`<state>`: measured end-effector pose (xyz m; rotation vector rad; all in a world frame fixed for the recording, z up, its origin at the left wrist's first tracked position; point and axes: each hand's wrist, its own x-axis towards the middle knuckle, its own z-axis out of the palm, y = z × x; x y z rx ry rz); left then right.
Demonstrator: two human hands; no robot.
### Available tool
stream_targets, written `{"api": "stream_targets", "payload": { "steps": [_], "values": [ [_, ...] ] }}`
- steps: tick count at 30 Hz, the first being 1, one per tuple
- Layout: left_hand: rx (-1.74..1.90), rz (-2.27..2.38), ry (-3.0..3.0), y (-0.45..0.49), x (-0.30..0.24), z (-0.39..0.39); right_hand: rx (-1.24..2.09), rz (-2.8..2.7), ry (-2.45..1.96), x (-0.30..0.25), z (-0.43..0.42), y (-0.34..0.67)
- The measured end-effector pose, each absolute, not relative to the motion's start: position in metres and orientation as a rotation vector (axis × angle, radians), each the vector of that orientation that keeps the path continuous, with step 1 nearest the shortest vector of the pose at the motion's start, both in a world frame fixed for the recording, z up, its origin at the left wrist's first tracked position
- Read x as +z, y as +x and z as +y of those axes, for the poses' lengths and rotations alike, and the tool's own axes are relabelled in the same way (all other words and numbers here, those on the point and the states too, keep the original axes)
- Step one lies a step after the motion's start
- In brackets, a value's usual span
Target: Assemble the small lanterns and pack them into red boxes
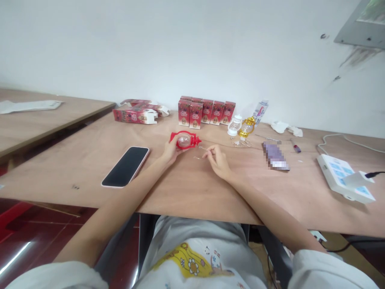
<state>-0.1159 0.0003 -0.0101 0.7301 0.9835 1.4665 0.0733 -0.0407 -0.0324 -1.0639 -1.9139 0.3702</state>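
Observation:
My left hand (171, 151) is wrapped round the base of a small red lantern (192, 140) with a clear globe. The lantern lies sideways, its pointed top towards the right. Close to that top, my right hand (219, 162) pinches a thin piece of wire (202, 148) between thumb and fingertips. Another bit of bent wire (197, 157) rests on the table just below the lantern. Farther back stand a white lantern (234, 126) and a gold lantern (247, 127), with several small wire pieces (240, 143) in front of them.
Red printed boxes (195, 115) stand by the wall; flattened ones (135, 115) lie left. A phone (125, 166) is beside my left forearm. To the right are a purple packet (275, 155), a screwdriver-like tool (296, 147), crumpled tissues (279, 127) and a power strip (333, 170).

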Motion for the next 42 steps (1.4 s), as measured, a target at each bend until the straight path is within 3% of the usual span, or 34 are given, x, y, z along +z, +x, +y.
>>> {"api": "stream_targets", "payload": {
  "steps": [4, 8, 42],
  "values": [
    [1.369, 0.969, 0.713, -0.113, -0.010, -0.001, 0.824, -1.570, -0.935, -0.034, -0.036, 0.072],
    [1.320, 0.933, 0.711, -0.112, -0.013, -0.001, 0.989, -1.389, -0.906, -0.038, -0.029, 0.071],
    [1.212, 0.919, 0.727, -0.110, -0.009, -0.005, 0.800, -1.537, -0.853, -0.039, -0.027, 0.077]
  ]
}}
